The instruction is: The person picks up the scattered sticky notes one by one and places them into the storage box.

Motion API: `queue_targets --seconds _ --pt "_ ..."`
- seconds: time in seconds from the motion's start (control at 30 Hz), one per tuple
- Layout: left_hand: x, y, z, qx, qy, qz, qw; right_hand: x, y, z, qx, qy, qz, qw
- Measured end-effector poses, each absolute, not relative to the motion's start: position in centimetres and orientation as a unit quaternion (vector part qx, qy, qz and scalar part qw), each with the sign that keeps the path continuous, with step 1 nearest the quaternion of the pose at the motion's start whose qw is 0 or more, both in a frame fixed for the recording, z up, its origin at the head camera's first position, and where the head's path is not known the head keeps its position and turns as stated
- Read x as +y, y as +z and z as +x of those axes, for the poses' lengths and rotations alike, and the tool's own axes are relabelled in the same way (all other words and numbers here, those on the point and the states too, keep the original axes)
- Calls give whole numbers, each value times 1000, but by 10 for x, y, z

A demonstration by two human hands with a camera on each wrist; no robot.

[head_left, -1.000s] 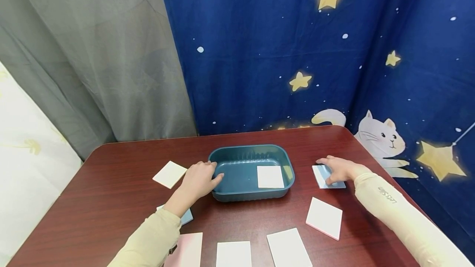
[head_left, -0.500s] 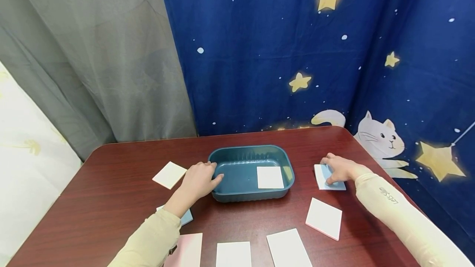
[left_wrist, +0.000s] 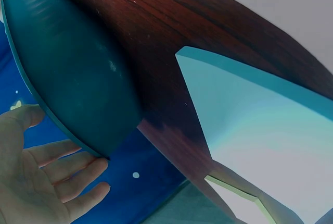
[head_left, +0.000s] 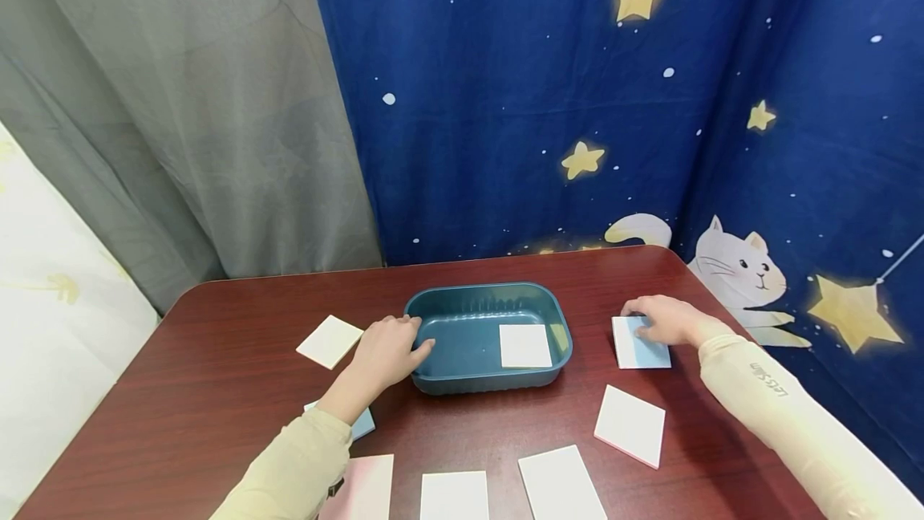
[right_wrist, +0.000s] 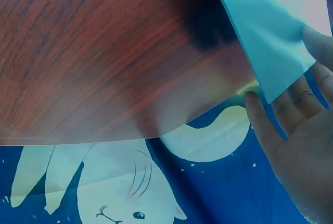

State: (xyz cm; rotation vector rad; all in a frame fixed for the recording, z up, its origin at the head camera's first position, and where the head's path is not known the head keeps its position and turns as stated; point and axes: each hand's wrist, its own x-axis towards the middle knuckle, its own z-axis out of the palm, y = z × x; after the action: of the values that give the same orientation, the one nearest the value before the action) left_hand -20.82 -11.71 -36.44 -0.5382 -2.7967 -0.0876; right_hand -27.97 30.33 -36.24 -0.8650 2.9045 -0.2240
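Note:
My right hand point(head_left: 667, 319) pinches a pale-blue sticky note pad point(right_wrist: 270, 31) at the table's right side, its thumb across the face and its fingers behind the far edge. In the head view that pad looks tipped up toward me. At the middle back stands a teal plastic bin point(head_left: 484, 382), with one white-looking sticky note pad point(head_left: 525, 346) inside near its right end. My left hand point(head_left: 388, 350) rests at the bin's left rim, fingers relaxed and spread in the left wrist view. Partly under my left forearm lies another light-blue pad point(head_left: 364, 423).
On the dark red table point(head_left: 216, 392) lie more pads: a cream pad point(head_left: 330, 341) at the left, a pink pad point(head_left: 368, 488), a white pad point(head_left: 455, 496) and another white pad point(head_left: 563, 484) in front, and a pink-edged pad point(head_left: 630, 426). Curtains point(head_left: 520, 103) hang behind.
My right hand has drawn in around the blue pad and tipped it up, so more of its face shows. My left hand and the bin stay in place.

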Motion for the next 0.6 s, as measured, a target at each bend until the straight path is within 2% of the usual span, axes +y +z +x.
queue_targets --seconds 0.6 --pt "-117 -364 -207 -970 -38 -189 146 296 -342 -279 932 -122 -341 -10"
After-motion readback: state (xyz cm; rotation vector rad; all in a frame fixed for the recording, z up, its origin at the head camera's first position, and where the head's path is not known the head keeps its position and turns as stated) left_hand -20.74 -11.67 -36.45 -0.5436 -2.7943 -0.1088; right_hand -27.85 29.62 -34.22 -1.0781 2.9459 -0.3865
